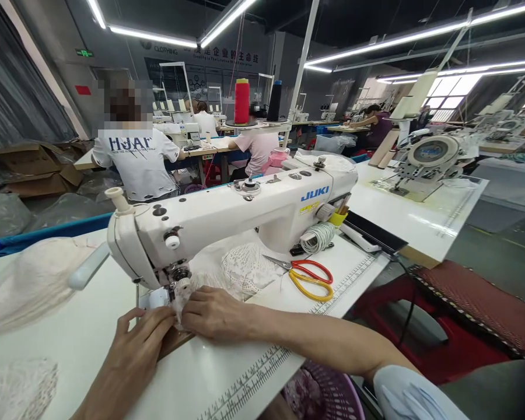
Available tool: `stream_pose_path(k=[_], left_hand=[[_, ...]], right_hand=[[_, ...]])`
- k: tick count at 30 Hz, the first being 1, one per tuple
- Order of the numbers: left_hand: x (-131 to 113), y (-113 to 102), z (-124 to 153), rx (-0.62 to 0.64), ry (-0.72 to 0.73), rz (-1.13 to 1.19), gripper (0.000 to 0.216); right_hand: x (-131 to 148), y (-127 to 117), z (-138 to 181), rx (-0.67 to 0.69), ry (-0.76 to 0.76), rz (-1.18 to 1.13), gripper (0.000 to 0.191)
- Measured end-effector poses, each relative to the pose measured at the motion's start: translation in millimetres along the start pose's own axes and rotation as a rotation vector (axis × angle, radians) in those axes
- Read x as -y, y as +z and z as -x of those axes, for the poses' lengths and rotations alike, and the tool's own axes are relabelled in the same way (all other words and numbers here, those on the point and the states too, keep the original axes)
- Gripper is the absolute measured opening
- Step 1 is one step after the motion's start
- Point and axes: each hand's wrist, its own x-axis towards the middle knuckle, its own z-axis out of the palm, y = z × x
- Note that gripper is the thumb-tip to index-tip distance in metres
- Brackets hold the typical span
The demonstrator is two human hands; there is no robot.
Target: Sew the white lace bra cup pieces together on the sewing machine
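Head view
Lace: a small white lace fabric piece (pixel 180 298) lies under the presser foot, between both hands and touching them.
Left hand: the left hand (pixel 142 338) pinches the lace's near edge with its fingertips.
Right hand: the right hand (pixel 214 315) lies knuckles up just beside it, fingers curled onto the lace; whether they grip cannot be told.
Room: the white desk (pixel 83 344) is bare to the left; its near edge with a printed ruler runs close under the wrists. Red-and-yellow-handled scissors (pixel 310 278) lie well to the right.
Writing: the white sewing machine (pixel 245 219) reads "JUKI" in blue; the far wall reads "CLOTHING".
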Motion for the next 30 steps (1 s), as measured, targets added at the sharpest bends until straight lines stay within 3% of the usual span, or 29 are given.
stream_pose_path(k=[6,11,19,25,30], left_hand=[[2,2,-2,0.007,-0.029,0.033,0.029],[-3,0,-4,-0.011,-0.027,0.029,0.033],[1,-3,-8,-0.032,0.018,-0.061,0.030],[-10,-8,-11,0.063,-0.049,0.010,0.019],[4,-4,-1,0.099,-0.082,-0.013,0.018]], right_hand=[[0,10,-2,-0.028,0.047,0.006,0.032],[-2,4,0,-0.005,0.004,-0.018,0.019],[-6,3,-3,0.016,0.044,-0.013,0.022],[2,-12,5,-0.009,0.003,-0.141,0.023],[-3,-12,7,-0.107,-0.039,-0.288,0.021]])
